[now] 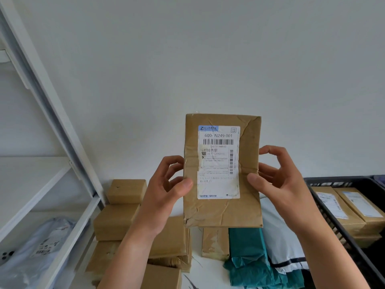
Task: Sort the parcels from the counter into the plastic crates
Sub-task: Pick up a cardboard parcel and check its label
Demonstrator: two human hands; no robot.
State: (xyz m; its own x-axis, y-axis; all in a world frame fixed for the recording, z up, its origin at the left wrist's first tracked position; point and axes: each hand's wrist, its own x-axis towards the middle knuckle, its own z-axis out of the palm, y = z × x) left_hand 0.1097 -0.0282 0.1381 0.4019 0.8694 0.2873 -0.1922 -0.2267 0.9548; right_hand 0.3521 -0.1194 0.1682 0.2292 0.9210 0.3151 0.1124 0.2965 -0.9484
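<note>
A black crate (333, 226) is sitting at right. Above the tabletop (198, 276), the brown parcel (223, 209) is being held upright, long axis vertical, label facing the person. The left hand (164, 190) and right hand (279, 184) are gripping its sides, fingers (175, 161) curled, thumbs pressing its front.

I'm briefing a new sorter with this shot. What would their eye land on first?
The brown parcel held upright mid-frame, its white shipping label facing the camera, with the left hand and right hand gripping its side edges. Then the black crate at right, already holding labelled parcels, and the brown boxes piled on the counter below.
</note>
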